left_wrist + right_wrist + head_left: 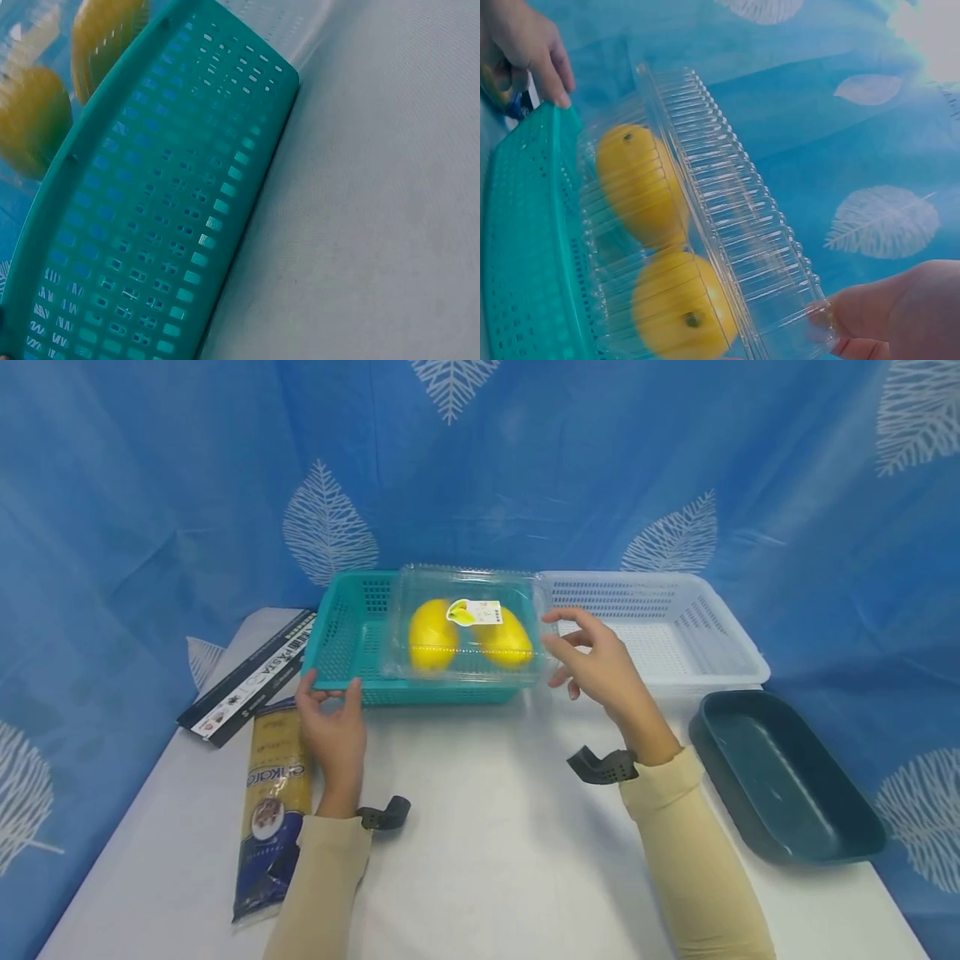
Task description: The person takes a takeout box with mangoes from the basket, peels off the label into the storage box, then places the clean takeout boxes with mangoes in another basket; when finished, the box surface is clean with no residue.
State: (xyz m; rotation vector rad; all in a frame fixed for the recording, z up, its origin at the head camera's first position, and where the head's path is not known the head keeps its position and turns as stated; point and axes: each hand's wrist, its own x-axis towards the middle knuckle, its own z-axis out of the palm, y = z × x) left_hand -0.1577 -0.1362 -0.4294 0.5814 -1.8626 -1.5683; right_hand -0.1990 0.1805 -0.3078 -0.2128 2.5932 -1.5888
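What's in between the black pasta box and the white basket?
The teal basket, with the clear fruit box over part of it. You see that in the head view.

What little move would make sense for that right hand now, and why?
Perhaps the right hand should gently lower the clear box into the teal basket: it pinches the box's edge, the box with its yellow fruit is over the basket, and the left hand holds the basket's near-left rim, which may help steady it.
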